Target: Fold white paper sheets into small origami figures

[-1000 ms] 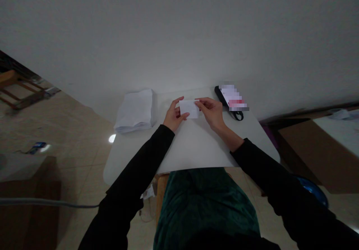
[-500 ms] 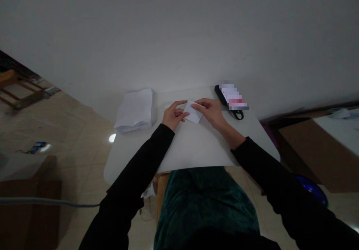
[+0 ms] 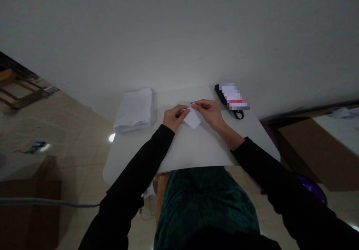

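Note:
Between my two hands is a small piece of folded white paper (image 3: pixel 193 120), diamond-shaped, with one corner pointing toward me. My left hand (image 3: pixel 175 117) pinches its left side between thumb and fingers. On the upper right, my right hand (image 3: pixel 209 111) grips the paper with thumb and index finger. The fingertips of both hands are close together at the paper's far corner and cover part of it. The paper is just over or on the white table (image 3: pixel 193 151); which of the two I cannot tell.
A stack of white paper sheets (image 3: pixel 134 110) lies at the table's left. Toward the back right rests a black case with a strap (image 3: pixel 221 95), partly blurred out. A grey wall (image 3: pixel 179 37) rises behind the table. A brown box (image 3: pixel 316 145) is on the right.
The paper has turned, so its corner now points more toward me. My left fingers have curled in closer, near the right hand's fingertips.

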{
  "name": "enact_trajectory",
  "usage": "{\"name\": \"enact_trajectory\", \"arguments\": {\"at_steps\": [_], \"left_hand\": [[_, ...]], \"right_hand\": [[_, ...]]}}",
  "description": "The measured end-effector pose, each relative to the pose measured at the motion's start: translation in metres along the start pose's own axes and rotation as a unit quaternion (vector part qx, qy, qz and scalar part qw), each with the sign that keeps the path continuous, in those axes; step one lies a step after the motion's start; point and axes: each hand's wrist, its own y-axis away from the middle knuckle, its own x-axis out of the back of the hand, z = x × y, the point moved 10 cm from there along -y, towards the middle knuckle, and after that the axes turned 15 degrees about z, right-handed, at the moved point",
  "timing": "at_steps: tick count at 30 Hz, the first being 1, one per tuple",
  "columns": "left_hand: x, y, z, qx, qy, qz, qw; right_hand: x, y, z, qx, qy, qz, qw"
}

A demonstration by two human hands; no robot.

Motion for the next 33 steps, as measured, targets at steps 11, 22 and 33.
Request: {"name": "enact_trajectory", "arguments": {"at_steps": [11,22,33], "left_hand": [[-0.008,0.008,-0.005,0.054,0.03,-0.021,0.998],[0.005,0.002,-0.016,0.113,0.086,0.063,0.988],[0.026,0.004,-0.01,0.092,0.031,0.157,0.983]], "right_hand": [[0.001,0.005,0.004,-0.033,-0.024,0.026,0.999],[-0.016,0.016,0.014,-0.095,-0.021,-0.055,0.994],[-0.038,0.038,0.006,-0.135,-0.019,-0.155,0.979]]}}
